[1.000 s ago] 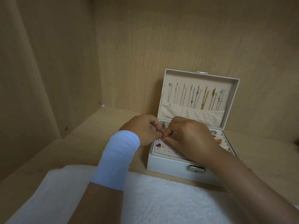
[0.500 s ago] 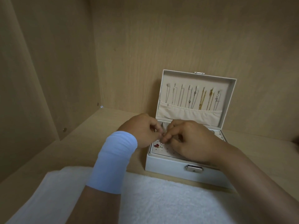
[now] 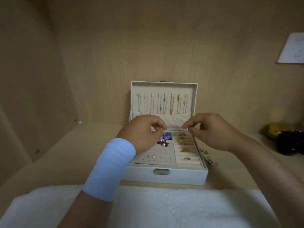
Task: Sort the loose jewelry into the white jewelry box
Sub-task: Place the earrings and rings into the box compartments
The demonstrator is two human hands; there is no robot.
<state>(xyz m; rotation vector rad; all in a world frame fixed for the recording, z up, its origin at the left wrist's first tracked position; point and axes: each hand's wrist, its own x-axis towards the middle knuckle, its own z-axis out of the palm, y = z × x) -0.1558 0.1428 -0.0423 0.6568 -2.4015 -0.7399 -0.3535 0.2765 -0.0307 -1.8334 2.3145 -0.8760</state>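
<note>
White box [image 3: 181, 176] open. Loose jewelry [image 3: 209, 159] laid just right of box, nearer right hand [image 3: 212, 132] than left hand [image 3: 144, 134]. Both held pinched above box; anything gripped cannot be told.

Basically a light wood shelf [image 3: 65, 153] boxed in by wood walls [image 3: 148, 38], dim light, paper [image 3: 292, 50] stuck far right.

The jewelry box [image 3: 164, 176] stands in the middle of the shelf [image 3: 65, 153], behind the towel [image 3: 164, 208], with its lid [image 3: 162, 89] raised at the far side and necklaces [image 3: 164, 104] hanging in it. Inside, stud earrings [image 3: 151, 156] sit near left and rings [image 3: 185, 150] at the right. Loose jewelry [image 3: 209, 160] lies on the shelf just beside the box's right wall, and the left hand [image 3: 144, 134] and right hand [image 3: 212, 130] are above the box.
</note>
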